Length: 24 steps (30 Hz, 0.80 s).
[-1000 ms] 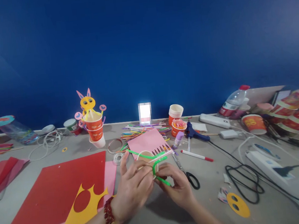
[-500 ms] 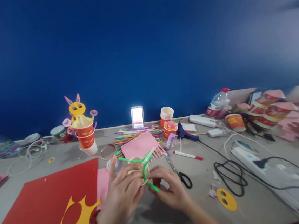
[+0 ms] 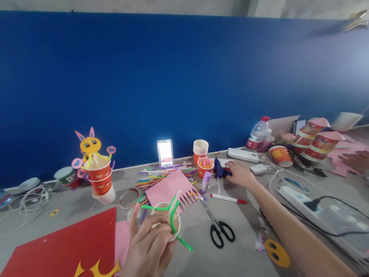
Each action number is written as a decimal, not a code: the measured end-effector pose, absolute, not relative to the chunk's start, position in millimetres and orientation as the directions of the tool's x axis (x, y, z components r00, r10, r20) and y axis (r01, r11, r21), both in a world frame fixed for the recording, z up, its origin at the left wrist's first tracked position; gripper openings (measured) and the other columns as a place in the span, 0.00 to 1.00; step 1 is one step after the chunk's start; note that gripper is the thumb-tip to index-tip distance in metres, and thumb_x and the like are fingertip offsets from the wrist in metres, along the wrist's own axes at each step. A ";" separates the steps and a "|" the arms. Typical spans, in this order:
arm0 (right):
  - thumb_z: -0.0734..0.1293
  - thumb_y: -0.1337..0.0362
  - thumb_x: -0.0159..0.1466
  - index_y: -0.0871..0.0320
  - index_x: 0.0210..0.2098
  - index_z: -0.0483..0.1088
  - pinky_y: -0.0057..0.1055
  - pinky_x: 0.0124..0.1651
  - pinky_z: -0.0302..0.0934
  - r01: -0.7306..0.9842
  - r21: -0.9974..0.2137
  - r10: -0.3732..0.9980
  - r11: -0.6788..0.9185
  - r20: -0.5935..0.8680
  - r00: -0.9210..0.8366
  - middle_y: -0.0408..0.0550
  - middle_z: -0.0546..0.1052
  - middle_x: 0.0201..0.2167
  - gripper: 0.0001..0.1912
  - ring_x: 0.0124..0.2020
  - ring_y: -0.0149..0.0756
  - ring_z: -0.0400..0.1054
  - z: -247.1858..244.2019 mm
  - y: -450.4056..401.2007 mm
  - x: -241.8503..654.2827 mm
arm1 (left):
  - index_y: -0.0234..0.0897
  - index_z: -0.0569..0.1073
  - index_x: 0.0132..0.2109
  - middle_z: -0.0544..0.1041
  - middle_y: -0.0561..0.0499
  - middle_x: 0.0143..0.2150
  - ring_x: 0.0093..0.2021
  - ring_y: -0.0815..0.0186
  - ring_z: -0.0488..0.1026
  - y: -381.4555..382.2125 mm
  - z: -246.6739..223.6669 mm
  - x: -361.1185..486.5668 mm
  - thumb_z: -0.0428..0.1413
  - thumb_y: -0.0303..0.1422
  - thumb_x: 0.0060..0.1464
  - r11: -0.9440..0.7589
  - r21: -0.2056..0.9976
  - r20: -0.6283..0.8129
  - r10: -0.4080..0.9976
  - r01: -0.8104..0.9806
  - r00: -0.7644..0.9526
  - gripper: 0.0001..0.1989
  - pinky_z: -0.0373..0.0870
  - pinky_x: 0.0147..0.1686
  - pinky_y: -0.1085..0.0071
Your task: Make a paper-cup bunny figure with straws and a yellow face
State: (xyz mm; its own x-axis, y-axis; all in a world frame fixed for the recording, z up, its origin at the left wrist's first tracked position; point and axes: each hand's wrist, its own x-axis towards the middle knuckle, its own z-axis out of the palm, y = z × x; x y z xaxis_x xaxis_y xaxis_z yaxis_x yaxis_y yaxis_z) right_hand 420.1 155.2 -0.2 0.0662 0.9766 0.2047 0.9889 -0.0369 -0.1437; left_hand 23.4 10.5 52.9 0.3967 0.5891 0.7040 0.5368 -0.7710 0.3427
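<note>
My left hand [image 3: 151,250] is wrapped round a paper cup [image 3: 178,231], its open rim facing up toward me. Bent green pipe cleaners [image 3: 173,220] cross the cup's mouth and stick out past the rim; a thin pale stick stands up among them. Out to the right, my right hand [image 3: 242,175] has its fingers closed on the handle of the blue hot glue gun [image 3: 219,168], which lies on the table. The fingers hide most of that handle. Between my hands lie black-handled scissors [image 3: 216,229] and a red-capped white marker [image 3: 228,198].
A decorated cup figure [image 3: 99,175] stands at left behind red card [image 3: 61,255]. Pink fringed paper [image 3: 168,188], a purple glue stick [image 3: 205,182] and stacked cups [image 3: 201,150] sit ahead. At right are a power strip [image 3: 325,216], cables and another person's hand [image 3: 366,161].
My right hand has left the green pipe cleaners at the cup and reached forward and right to the glue gun. My left hand still holds the cup. The view has tilted up slightly.
</note>
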 end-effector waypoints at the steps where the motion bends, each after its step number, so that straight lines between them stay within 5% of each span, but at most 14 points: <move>1: 0.69 0.63 0.65 0.61 0.51 0.70 0.44 0.51 0.67 0.992 -0.120 0.986 -0.034 0.161 0.053 0.55 0.73 0.52 0.16 0.50 0.46 0.70 -4.6 159.8 421.1 | 0.42 0.71 0.34 0.80 0.57 0.32 0.43 0.65 0.76 11.0 52.7 23.3 0.53 0.25 0.60 -0.771 0.339 0.713 0.585 0.540 0.387 0.08 0.33 0.69 0.46; 6: 0.66 0.60 0.69 0.60 0.53 0.68 0.44 0.47 0.70 0.996 -0.081 0.998 -0.038 0.048 0.042 0.51 0.73 0.51 0.16 0.46 0.41 0.72 -16.7 166.4 428.5 | 0.42 0.72 0.34 0.80 0.57 0.33 0.43 0.65 0.76 12.3 54.6 21.8 0.53 0.25 0.60 -0.777 0.315 0.719 0.570 0.545 0.397 0.08 0.34 0.69 0.48; 10: 0.69 0.59 0.64 0.61 0.46 0.71 0.39 0.41 0.66 0.985 -0.160 0.995 -0.059 0.076 0.072 0.52 0.78 0.39 0.15 0.40 0.45 0.73 -12.6 166.1 440.8 | 0.42 0.72 0.34 0.80 0.58 0.33 0.44 0.65 0.76 13.1 53.0 21.5 0.53 0.24 0.60 -0.776 0.328 0.717 0.576 0.538 0.393 0.08 0.34 0.69 0.50; 15: 0.61 0.58 0.63 0.61 0.47 0.70 0.37 0.35 0.63 0.917 -0.393 0.958 -0.066 0.233 0.169 0.56 0.79 0.36 0.16 0.36 0.48 0.73 5.6 158.3 453.6 | 0.41 0.71 0.33 0.80 0.57 0.32 0.44 0.64 0.76 15.7 49.1 19.0 0.52 0.26 0.61 -0.775 0.323 0.700 0.582 0.543 0.415 0.08 0.35 0.69 0.49; 19: 0.48 0.58 0.67 0.65 0.44 0.71 0.35 0.27 0.65 0.789 -0.612 0.936 0.057 0.308 0.171 0.53 0.75 0.23 0.25 0.22 0.40 0.70 31.3 130.4 445.8 | 0.41 0.71 0.34 0.80 0.57 0.33 0.44 0.65 0.76 17.3 53.3 17.8 0.52 0.26 0.61 -0.777 0.305 0.684 0.581 0.551 0.440 0.08 0.30 0.70 0.51; 22: 0.53 0.52 0.67 0.61 0.40 0.73 0.33 0.22 0.62 0.665 -0.727 0.938 0.170 0.325 0.116 0.54 0.75 0.25 0.24 0.17 0.35 0.66 53.3 86.3 422.0 | 0.42 0.72 0.35 0.80 0.58 0.34 0.44 0.67 0.76 17.4 57.2 19.3 0.52 0.26 0.61 -0.790 0.284 0.680 0.565 0.543 0.467 0.08 0.27 0.70 0.54; 24: 0.61 0.51 0.64 0.59 0.35 0.76 0.33 0.20 0.62 0.357 -0.916 0.981 0.181 0.195 0.004 0.59 0.77 0.32 0.19 0.16 0.32 0.66 65.5 50.2 400.7 | 0.41 0.72 0.35 0.80 0.59 0.34 0.45 0.68 0.76 16.9 58.3 21.0 0.52 0.26 0.61 -0.792 0.295 0.684 0.566 0.535 0.460 0.07 0.26 0.70 0.56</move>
State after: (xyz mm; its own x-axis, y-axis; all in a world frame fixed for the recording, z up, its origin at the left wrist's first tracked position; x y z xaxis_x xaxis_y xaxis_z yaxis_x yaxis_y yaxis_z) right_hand 400.7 50.2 65.5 0.0039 0.9808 0.1951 0.3571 0.1809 -0.9164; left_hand 21.0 16.9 58.3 0.4598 0.5659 0.6843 0.5347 -0.7917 0.2954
